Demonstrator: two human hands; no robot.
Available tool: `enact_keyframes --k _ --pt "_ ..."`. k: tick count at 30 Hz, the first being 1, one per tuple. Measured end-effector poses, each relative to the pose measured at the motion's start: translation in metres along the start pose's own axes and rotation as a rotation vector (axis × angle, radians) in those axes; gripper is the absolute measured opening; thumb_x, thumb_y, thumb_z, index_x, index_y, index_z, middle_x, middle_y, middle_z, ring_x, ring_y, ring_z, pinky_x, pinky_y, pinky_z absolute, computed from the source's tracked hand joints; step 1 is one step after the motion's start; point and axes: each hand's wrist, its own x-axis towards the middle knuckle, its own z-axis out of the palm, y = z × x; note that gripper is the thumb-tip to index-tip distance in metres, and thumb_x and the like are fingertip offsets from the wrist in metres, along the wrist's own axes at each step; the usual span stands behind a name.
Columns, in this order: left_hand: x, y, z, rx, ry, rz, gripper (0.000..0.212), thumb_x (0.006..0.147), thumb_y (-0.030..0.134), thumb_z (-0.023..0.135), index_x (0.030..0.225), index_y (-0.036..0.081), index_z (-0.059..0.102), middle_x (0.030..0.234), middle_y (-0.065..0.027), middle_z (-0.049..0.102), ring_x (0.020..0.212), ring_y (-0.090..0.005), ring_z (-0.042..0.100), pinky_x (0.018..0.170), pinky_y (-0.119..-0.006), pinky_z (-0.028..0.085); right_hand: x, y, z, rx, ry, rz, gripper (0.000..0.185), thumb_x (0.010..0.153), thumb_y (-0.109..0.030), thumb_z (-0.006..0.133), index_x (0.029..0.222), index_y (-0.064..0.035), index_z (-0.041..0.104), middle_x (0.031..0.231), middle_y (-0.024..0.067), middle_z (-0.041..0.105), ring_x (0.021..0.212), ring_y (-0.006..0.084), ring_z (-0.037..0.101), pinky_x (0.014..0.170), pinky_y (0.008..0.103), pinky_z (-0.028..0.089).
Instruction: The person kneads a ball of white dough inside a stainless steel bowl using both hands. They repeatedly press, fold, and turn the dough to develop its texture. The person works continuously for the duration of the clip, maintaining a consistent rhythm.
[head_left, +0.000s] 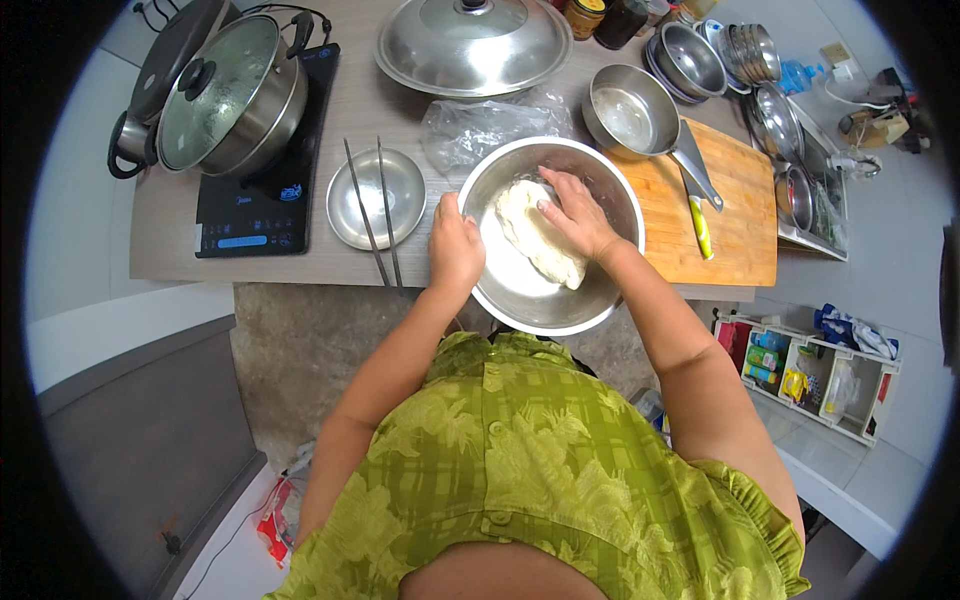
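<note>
A large stainless steel mixing bowl (517, 296) stands at the counter's front edge, partly overhanging it. Inside lies an elongated lump of pale dough (536, 236) with a rough surface. My left hand (457, 244) grips the bowl's left rim, its thumb towards the inside. Reaching in from the right, my right hand (577, 210) rests on the dough's upper right side with fingers spread a little. Its palm side is hidden. Left of the bowl, a pair of dark chopsticks (365, 214) lies across a shallow metal dish (345, 195), their ends jutting past the counter edge.
A lidded steel pot (240, 105) sits on a black induction cooker (255, 217) at left. Behind the bowl are a clear plastic bag (487, 127) and a large domed lid (480, 52). On the right, a saucepan (630, 112) and a green-handled knife (699, 225) lie on a wooden cutting board (735, 225).
</note>
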Motion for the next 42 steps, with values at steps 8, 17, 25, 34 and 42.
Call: enact_keyframes --k 8,17,25,34,42 --pt "-0.002 0.005 0.001 -0.04 0.007 -0.012 0.036 0.087 -0.002 0.053 0.122 -0.002 0.047 0.115 -0.0265 0.057 0.108 -0.0456 0.055 0.09 -0.05 0.044 -0.018 -0.035 0.049 -0.404 0.233 0.087 0.085 0.088 -0.053 0.057 0.146 0.0043 0.033 0.141 0.0277 0.044 0.126 0.0397 0.046 0.106 0.0475 0.035" --pt "-0.008 0.01 -0.005 -0.02 -0.017 -0.001 0.032 0.087 -0.002 0.051 0.119 -0.003 0.046 0.111 -0.0274 0.055 0.106 -0.0472 0.053 0.088 -0.051 0.043 -0.013 -0.033 0.069 -0.483 0.309 0.084 0.08 0.085 -0.046 0.062 0.142 0.0031 0.038 0.13 0.0218 0.049 0.113 0.0348 0.049 0.096 0.0454 0.038" --pt "0.0 0.01 -0.007 -0.007 -0.044 0.002 0.032 0.089 -0.001 0.051 0.12 -0.003 0.044 0.116 -0.0266 0.054 0.108 -0.046 0.053 0.089 -0.05 0.044 -0.002 -0.027 0.061 -0.376 0.349 0.054 0.072 0.083 -0.045 0.064 0.137 -0.0024 0.046 0.127 0.0175 0.053 0.116 0.0326 0.05 0.098 0.045 0.038" --pt "0.008 -0.003 0.001 0.065 0.016 0.045 0.034 0.086 -0.001 0.054 0.119 -0.002 0.044 0.113 -0.027 0.056 0.107 -0.0461 0.054 0.089 -0.051 0.044 0.036 -0.014 -0.015 0.049 -0.078 0.235 0.056 0.088 -0.046 0.061 0.119 0.0003 0.063 0.119 0.0212 0.065 0.111 0.0351 0.061 0.096 0.0412 0.047" --pt "0.01 0.008 -0.003 0.062 -0.003 0.027 0.028 0.087 0.001 0.056 0.114 0.0 0.048 0.108 -0.0254 0.06 0.102 -0.0453 0.058 0.086 -0.051 0.045 0.046 -0.028 0.008 -0.382 -0.145 -0.012 0.073 0.076 -0.058 0.071 0.119 0.0006 0.061 0.117 0.022 0.061 0.112 0.0368 0.058 0.095 0.0442 0.048"
